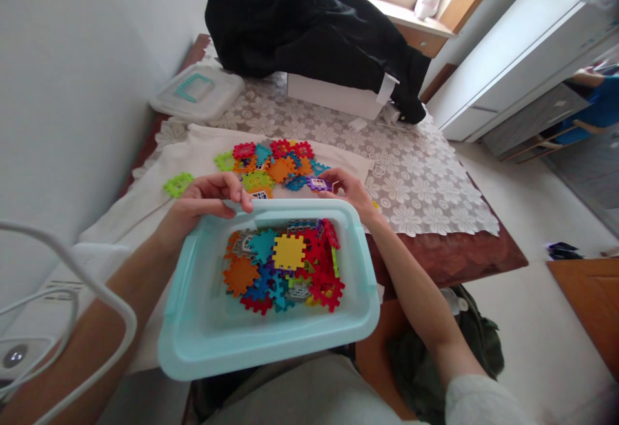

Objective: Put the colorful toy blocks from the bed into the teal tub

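Observation:
A light blue plastic bin (pixel 203 328) sits on my lap against the table edge, holding several colourful interlocking plastic tiles (pixel 289 267). My left hand (pixel 207 200) grips the bin's far rim, fingers curled over it. My right hand (pixel 345 187) pinches a purple tile (pixel 319 184) just above the table, beyond the bin's far right corner. More tiles lie in a loose pile (pixel 273 164) on a white cloth behind the bin. One green tile (pixel 178 184) lies apart at the left.
A lace tablecloth (pixel 416 186) covers the table. At the back are a clear lid with a teal handle (pixel 196 91), a white box (pixel 333 96) and black clothing (pixel 309 31). White cables (pixel 72 283) hang at left. A dark bag (pixel 471 335) lies on the floor.

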The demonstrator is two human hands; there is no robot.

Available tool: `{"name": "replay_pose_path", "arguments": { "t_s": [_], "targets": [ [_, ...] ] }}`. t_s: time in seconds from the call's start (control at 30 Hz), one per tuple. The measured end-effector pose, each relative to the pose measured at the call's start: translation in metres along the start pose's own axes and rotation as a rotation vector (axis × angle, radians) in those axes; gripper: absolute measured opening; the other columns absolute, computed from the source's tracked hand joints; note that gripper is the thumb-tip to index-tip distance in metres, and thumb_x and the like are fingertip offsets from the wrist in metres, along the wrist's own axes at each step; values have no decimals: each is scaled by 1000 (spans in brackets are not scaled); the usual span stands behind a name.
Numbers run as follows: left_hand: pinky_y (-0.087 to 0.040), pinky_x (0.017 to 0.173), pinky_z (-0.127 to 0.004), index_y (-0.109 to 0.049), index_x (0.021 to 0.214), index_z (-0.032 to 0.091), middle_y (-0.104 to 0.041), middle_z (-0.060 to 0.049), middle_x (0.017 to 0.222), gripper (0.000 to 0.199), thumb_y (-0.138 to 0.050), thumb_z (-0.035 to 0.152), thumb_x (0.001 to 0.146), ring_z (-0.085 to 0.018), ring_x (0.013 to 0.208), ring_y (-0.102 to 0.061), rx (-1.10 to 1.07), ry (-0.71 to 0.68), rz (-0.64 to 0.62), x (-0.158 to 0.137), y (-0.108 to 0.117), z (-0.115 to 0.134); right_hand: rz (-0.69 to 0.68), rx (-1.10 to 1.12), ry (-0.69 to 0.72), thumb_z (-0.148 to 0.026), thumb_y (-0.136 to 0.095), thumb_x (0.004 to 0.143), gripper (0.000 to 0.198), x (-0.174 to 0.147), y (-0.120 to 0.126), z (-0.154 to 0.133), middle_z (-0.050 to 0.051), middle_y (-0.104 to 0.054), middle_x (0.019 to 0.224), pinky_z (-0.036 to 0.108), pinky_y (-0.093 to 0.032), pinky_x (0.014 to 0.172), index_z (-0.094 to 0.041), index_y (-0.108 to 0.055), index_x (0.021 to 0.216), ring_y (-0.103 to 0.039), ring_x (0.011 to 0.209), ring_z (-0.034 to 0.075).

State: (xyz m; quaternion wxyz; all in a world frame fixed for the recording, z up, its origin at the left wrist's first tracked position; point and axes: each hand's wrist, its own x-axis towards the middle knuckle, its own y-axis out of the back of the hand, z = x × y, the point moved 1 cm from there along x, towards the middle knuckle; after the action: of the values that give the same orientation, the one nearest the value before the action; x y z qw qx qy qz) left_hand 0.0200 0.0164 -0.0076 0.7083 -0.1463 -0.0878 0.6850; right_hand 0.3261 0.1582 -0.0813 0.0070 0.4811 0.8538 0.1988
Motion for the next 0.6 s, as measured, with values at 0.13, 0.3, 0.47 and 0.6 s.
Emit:
{"name": "replay_pose_path", "arguments": {
  "t_s": [0.13,0.3,0.47,0.6],
  "targets": [
    [-63,79,-21,-78,69,19,-84,-4,74,18,-85,7,58,-16,74,-77,24,-18,9,-1,-1,1,-21,462,-64,-67,-94,76,57,-3,9,-18,5,-83,113,35,-60,85,-28,-76,113,-74,98,22],
    [-62,78,-21,-78,70,19,-84,-3,74,18,-85,7,58,-16,75,-78,8,-5,12,-1,-1,-1,-194,714,5,-67,-100,73,61,-19,6,-38,5,-83,122,41,-64,102,-32,-76,118,-79,112,25],
    [-62,81,-23,-77,72,18,-84,-4,76,18,-84,6,60,-16,76,-77,1,-12,3,-1,1,-1,-309,663,158,-89,-75,89,66,-24,-7,-42,8,-76,151,48,-56,123,-31,-81,121,-71,141,28],
    [-61,78,-25,-78,72,18,-84,-5,76,17,-85,5,62,-18,76,-76,-11,-2,-22,-2,4,0,-108,349,78,-80,-49,110,59,-12,-17,-20,10,-77,146,52,-59,121,-31,-79,125,-71,140,29]
  ]
}}
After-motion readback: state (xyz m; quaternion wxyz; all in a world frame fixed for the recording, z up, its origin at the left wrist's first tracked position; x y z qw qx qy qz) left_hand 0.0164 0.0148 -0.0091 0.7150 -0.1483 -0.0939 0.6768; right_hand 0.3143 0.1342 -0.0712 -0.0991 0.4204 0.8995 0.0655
